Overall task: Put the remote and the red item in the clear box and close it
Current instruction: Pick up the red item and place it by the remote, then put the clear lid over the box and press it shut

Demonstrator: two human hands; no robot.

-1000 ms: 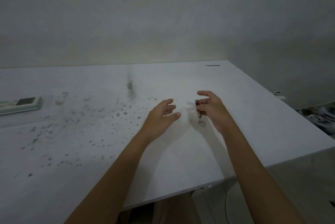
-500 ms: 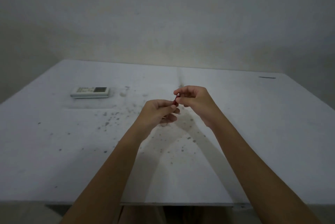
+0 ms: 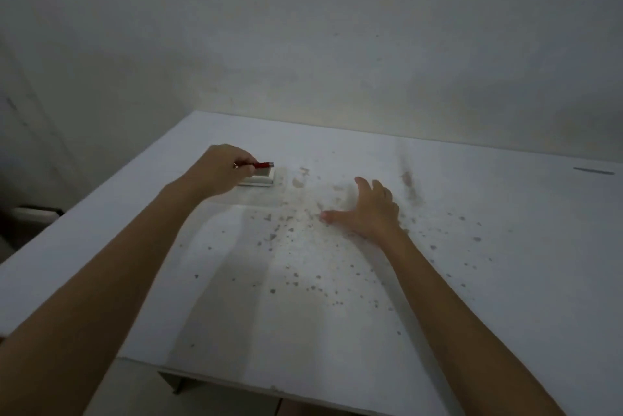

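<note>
Left hand [image 3: 219, 173] now over remote [image 3: 259, 177], fingers pinching red item [image 3: 262, 165], right hand [image 3: 369, 211] released, fingers spread

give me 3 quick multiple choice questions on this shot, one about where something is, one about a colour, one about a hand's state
1. Where is the remote?
A. at the near table edge
B. on the table under the left hand
C. beside the right hand

2. What colour is the small item held over the remote?
A. red
B. blue
C. green

3. What is the right hand doing?
A. gripping the remote
B. pinching the red item
C. spread open and empty over the table

Answers:
1. B, the remote lies at the far left of the table, partly covered by the left hand.
2. A, its body shows red beyond the left fingers.
3. C, its fingers are splayed with nothing in them.
</note>
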